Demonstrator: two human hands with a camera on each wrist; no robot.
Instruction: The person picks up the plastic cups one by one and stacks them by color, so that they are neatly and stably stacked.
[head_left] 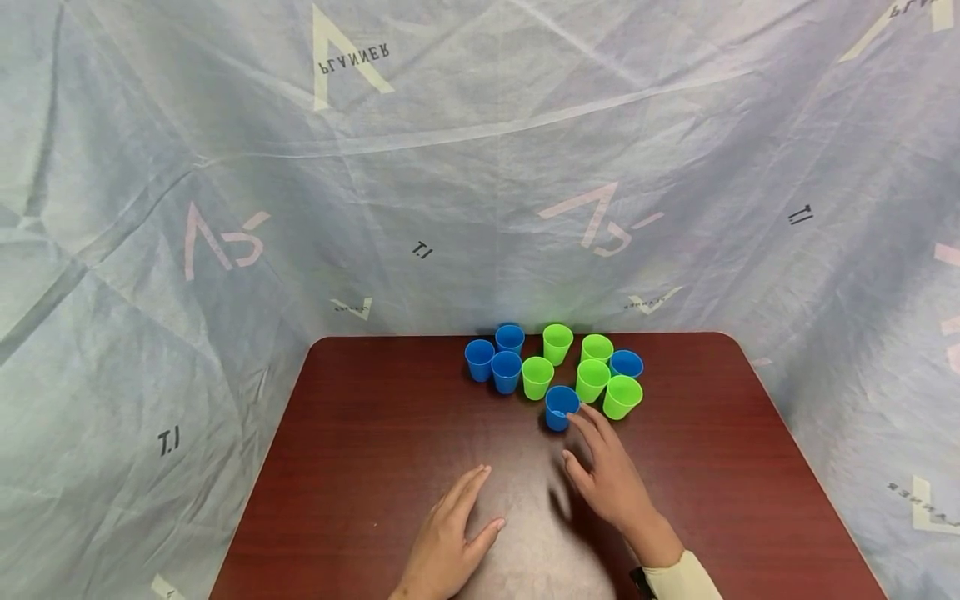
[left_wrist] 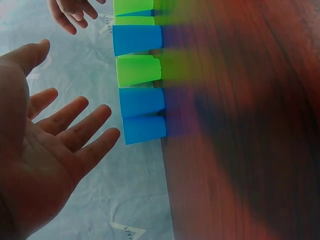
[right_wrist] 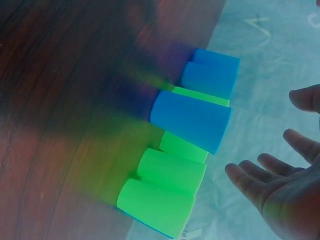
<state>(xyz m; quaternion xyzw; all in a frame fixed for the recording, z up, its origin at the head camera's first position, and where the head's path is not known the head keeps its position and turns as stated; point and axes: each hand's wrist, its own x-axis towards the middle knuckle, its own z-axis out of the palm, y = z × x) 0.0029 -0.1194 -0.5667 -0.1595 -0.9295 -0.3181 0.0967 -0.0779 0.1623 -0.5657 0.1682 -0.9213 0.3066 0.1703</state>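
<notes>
Several blue and green plastic cups stand upright at the far side of the table. My right hand (head_left: 611, 479) hovers with loosely spread fingers by the frontmost blue cup (head_left: 561, 408). In the right wrist view, a gap shows between the right hand (right_wrist: 285, 187) and that blue cup (right_wrist: 192, 120). My left hand (head_left: 447, 533) is held nearer the front, fingers extended and thumb apart, touching no cup. The left wrist view shows the left hand's palm (left_wrist: 50, 150) with nothing in it. To the right are a green cup (head_left: 622, 397) and a partly hidden blue cup (head_left: 627, 364).
Three blue cups cluster at the left, one of them the leftmost cup (head_left: 480, 360). Green cups stand between, including a rear one (head_left: 557, 344). The dark red wooden table (head_left: 337, 467) ends at a grey printed cloth (head_left: 450, 192) behind and on both sides.
</notes>
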